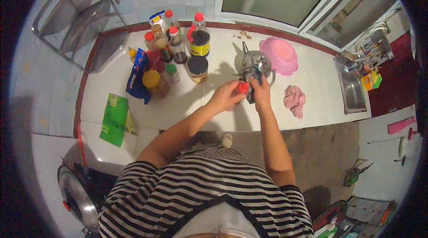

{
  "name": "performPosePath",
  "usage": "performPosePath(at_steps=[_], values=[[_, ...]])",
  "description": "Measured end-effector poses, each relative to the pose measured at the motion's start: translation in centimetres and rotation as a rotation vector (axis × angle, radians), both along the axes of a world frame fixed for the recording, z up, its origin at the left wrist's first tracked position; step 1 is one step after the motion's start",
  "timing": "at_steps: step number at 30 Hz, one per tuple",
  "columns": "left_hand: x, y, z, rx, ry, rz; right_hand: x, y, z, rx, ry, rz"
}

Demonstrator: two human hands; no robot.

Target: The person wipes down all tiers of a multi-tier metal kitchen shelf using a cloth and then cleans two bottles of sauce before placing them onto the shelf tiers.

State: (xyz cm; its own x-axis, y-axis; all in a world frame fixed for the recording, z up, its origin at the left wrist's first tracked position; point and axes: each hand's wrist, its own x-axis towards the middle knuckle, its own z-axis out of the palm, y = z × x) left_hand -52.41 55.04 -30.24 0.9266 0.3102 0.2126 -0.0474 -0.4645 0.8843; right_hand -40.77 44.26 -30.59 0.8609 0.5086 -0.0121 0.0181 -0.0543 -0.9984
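Note:
Above the white counter, my left hand (224,96) is closed around a small red-capped jar (243,88). The jar's body is mostly covered by my fingers. My right hand (261,93) grips a dark cloth (252,85) right beside the jar's cap. Just beyond both hands stands a shiny metal teapot (256,62), its spout towards the back. A pink plastic basket (280,55) lies behind it to the right. A crumpled pink cloth (294,100) is on the counter to the right of my right hand.
Several sauce bottles (177,45) and a black-lidded jar (198,69) stand left of my hands. Nearby are a yellow-lidded jar (155,83), a blue packet (137,79) and a green packet (115,119). A metal sink (353,90) is at the right, a lidded pan (78,198) at the lower left.

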Motion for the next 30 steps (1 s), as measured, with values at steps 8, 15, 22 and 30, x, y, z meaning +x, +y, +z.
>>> performPosePath(at_steps=[8,15,22,30], values=[[0.4,0.4,-2.7,-0.035,-0.033,-0.026,-4.3,-2.9,3.5,0.010,-0.633,0.084],[0.3,0.4,-1.8,0.151,0.107,0.065,-5.7,1.5,3.5,-0.271,-0.851,-0.012],[0.0,-0.2,-0.6,0.191,0.065,0.083,-5.6,1.7,0.9,-0.096,-0.795,-0.164],[0.3,0.1,-1.2,0.176,0.109,-0.002,-6.6,0.9,-3.6,0.030,-0.614,-0.285]])
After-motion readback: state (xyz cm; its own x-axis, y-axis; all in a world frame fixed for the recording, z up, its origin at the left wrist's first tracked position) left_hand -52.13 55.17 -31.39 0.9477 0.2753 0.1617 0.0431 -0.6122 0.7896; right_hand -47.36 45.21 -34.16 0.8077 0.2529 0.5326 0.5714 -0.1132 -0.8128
